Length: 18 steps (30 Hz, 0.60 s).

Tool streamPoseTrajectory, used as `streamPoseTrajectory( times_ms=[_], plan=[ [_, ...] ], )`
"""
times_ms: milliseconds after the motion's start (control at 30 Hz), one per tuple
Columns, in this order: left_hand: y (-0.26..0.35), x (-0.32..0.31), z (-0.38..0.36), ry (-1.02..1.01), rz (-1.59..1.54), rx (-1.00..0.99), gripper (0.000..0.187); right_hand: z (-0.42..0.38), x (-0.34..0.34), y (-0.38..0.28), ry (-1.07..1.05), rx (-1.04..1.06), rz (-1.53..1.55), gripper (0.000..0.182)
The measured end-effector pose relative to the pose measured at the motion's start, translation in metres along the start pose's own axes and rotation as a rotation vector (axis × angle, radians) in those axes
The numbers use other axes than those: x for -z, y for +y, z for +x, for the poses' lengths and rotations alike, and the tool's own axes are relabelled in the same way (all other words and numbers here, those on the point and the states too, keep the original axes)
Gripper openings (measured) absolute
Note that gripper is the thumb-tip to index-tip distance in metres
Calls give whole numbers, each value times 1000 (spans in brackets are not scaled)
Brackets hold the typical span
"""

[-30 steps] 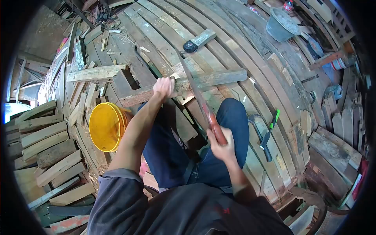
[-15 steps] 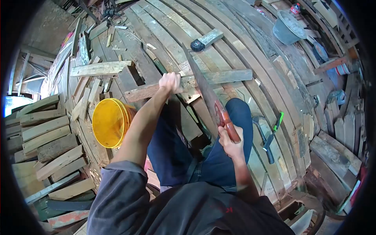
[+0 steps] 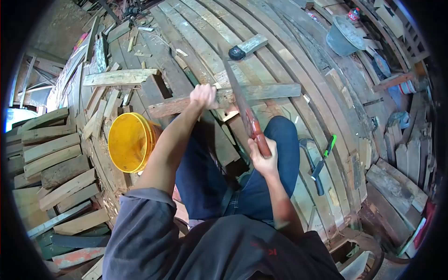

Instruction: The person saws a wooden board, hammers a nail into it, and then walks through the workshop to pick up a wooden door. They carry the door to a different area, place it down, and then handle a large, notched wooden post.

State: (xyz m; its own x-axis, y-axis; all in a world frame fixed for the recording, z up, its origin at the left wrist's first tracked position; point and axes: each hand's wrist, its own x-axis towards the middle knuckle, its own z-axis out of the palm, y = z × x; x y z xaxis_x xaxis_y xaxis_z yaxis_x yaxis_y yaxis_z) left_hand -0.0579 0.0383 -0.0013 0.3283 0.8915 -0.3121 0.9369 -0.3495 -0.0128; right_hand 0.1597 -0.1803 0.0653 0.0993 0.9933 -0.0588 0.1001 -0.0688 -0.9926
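A long wooden piece [image 3: 273,91] lies crosswise in front of my knees. My left hand [image 3: 204,96] is closed round it, left of the saw. In my right hand [image 3: 265,156] is the red-brown handle of a handsaw [image 3: 241,99]. Its blade points up and away from me and crosses the wooden piece just right of my left hand. Whether the teeth are in a cut cannot be made out.
A yellow bucket [image 3: 129,143] stands left of my legs. By my right knee lie a hammer [image 3: 308,150] and a green-ended tool [image 3: 330,145]. A tape measure [image 3: 236,52] touches a short block [image 3: 253,44]. Stacked wood [image 3: 65,170] is at left, a grey bucket [image 3: 344,37] upper right.
My right hand and the saw have shifted left and slightly up, and the blade stands a little steeper. My left hand stays on the wooden piece.
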Motion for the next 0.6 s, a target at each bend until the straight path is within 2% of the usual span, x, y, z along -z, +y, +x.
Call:
streamPoseTrajectory(
  times_ms=[100,133,167,233,367,433,500,533,567,600],
  plan=[
    [0,0,-6,48,5,-51,80,-47,25,-58,-34,-88,-68,13],
    [-10,-25,7,73,24,-67,81,-72,34,-74,13,-153,-126,15],
    [-8,-16,9,68,15,-56,80,-86,42,-88,8,-157,-143,15],
    [4,5,-7,28,0,-48,77,-88,45,-78,18,-195,-142,15],
    [0,-10,-2,87,24,-59,78,2,10,-31,-33,14,-156,19],
    [-1,-9,-5,72,15,-36,77,29,-5,-17,8,-107,3,20],
    [2,3,-7,63,12,-36,76,12,3,-43,-3,-24,-181,18],
    [3,7,-8,26,-18,-15,77,-8,11,-63,-30,18,-140,13],
    [-5,-5,2,64,-24,-25,78,-33,23,-71,-62,-7,-242,10],
    [-16,-33,15,106,-35,-32,79,-49,29,-89,-22,64,-217,9]
  ],
)
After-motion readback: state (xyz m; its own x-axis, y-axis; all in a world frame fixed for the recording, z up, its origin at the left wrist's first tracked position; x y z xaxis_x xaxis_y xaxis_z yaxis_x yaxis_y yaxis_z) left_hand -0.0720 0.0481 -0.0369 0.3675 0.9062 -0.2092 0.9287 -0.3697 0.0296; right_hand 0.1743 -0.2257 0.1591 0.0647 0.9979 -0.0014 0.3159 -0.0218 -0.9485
